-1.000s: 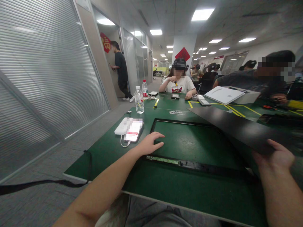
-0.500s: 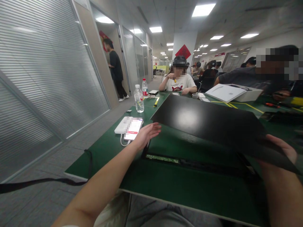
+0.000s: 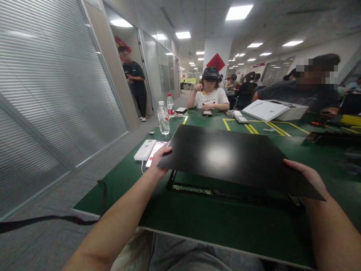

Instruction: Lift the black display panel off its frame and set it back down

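Observation:
A thin, glossy black flat panel (image 3: 197, 150) is held up between my two hands, with a ceiling light mirrored on its face. My left hand (image 3: 161, 161) grips its left edge, thumb on top and the other fingers hidden beneath. At the right edge, my right hand (image 3: 308, 177) holds it the same way, its fingers mostly under the panel. Below, partly covered by the panel, a black frame (image 3: 239, 198) lies on the green table (image 3: 220, 222). A green circuit board strip (image 3: 191, 189) shows along the frame's near side.
Left of the panel are a white power bank (image 3: 144, 149), a cabled phone (image 3: 153, 152) and a water bottle (image 3: 163, 119). A second bottle (image 3: 170, 105) stands behind. Across the table sits a person (image 3: 211, 96); another person (image 3: 299, 90) is at the right beside a white box (image 3: 293, 111).
My left hand, open and off the panel before, has closed on its left edge. The panel has come down and leftward, its right end moving in with my right hand.

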Demonstrator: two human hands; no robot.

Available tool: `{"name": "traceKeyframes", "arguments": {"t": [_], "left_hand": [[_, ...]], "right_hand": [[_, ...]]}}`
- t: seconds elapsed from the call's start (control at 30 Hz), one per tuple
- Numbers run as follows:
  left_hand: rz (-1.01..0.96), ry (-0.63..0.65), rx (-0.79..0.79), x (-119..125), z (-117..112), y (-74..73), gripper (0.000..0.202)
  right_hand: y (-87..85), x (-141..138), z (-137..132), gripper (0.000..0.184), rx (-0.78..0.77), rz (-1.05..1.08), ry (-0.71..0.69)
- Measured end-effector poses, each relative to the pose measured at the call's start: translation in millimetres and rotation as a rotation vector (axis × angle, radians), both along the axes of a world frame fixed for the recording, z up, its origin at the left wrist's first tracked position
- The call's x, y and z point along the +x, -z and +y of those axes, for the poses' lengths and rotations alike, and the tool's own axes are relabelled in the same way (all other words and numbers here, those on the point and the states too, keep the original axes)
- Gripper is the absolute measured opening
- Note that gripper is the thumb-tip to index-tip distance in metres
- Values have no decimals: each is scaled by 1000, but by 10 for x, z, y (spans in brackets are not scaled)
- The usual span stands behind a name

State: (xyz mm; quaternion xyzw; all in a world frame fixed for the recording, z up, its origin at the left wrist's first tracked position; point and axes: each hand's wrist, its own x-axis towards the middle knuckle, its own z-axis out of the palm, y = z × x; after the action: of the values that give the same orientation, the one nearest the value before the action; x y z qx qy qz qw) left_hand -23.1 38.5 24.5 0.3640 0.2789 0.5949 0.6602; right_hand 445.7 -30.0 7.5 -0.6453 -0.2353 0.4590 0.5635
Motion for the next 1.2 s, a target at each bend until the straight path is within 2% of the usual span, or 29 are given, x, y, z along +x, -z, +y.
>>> {"name": "traceKeyframes", "arguments": {"t": [0.03,0.1,0.2,0.4,0.7,0.93,1.2], "left_hand": [[-12,-31,-16,-8,6,-5,52],[-39,-71,-24,-22,11,-19,48],[-62,-82,3,-35,8,-40,55],[2,-91,46,-27,21,-6,58],[70,-96,67,67,30,121,56],[118,-58,73,127,-38,174,59],[140,-50,62,159,-77,159,61]], "right_hand": [[-23,-55,-6,15,-95,82,-32],[-40,-127,-12,20,-153,165,-151],[-6,-146,19,18,-103,154,-258],[75,-71,121,25,35,94,-145],[106,-78,135,27,35,-69,24],[113,-78,127,19,23,-189,109],[66,-145,112,12,2,-210,123]]}}
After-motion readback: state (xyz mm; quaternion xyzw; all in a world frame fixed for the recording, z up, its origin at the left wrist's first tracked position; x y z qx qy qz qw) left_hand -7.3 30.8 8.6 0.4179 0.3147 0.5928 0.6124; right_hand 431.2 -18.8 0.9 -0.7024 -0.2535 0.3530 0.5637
